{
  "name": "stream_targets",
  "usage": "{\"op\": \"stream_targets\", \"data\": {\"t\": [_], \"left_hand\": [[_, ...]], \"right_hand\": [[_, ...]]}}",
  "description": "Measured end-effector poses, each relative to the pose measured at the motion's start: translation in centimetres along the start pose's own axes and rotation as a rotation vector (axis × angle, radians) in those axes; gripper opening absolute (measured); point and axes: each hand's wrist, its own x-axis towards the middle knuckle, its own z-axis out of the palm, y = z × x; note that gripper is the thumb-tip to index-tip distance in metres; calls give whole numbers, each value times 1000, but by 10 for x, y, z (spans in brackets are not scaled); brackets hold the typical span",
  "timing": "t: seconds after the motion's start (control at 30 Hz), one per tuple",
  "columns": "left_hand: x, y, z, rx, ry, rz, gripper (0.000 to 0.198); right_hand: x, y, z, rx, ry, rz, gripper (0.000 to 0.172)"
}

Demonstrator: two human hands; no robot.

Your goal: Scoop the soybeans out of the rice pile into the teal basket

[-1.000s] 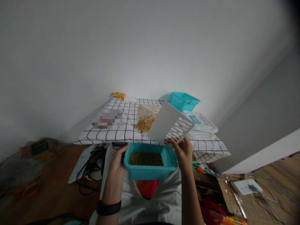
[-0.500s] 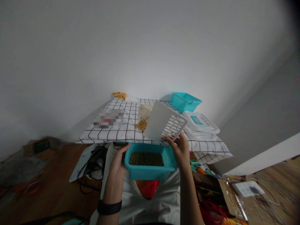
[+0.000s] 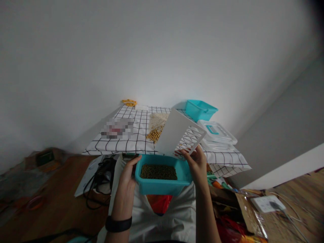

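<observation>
My left hand (image 3: pixel 128 178) grips the left side of a teal plastic tub (image 3: pixel 162 186) holding dark green beans (image 3: pixel 158 171), held above my lap. My right hand (image 3: pixel 196 163) holds a white slotted plastic board (image 3: pixel 177 131) by its slotted end, tilted up over the tub's far right corner. Beyond it, a pile of yellow beans (image 3: pixel 153 135) and white grain (image 3: pixel 157 119) lies on the checked cloth (image 3: pixel 131 141).
A second teal tub (image 3: pixel 200 109) and clear lidded boxes (image 3: pixel 217 134) sit at the cloth's right. A yellow object (image 3: pixel 129 102) lies at the back edge. Cables (image 3: pixel 100 179) and papers are on the wooden floor to the left, packaging and a power strip (image 3: pixel 267 203) to the right.
The white slotted board swung a little left over the tub, then tipped back to the right. The tub and my left hand stayed almost still.
</observation>
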Motion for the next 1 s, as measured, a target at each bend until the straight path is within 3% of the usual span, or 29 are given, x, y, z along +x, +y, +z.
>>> {"op": "stream_targets", "data": {"t": [0.37, 0.77, 1.0], "left_hand": [[-4, 1, 2, -23, 3, 1, 13], [0, 1, 0, -27, -20, 8, 16], [0, 3, 1, -42, -52, -12, 15]], "right_hand": [[3, 14, -3, -9, 94, 12, 27], [1, 16, -38, -57, 523, -48, 19], [-3, 20, -38, -88, 531, 26, 22]]}}
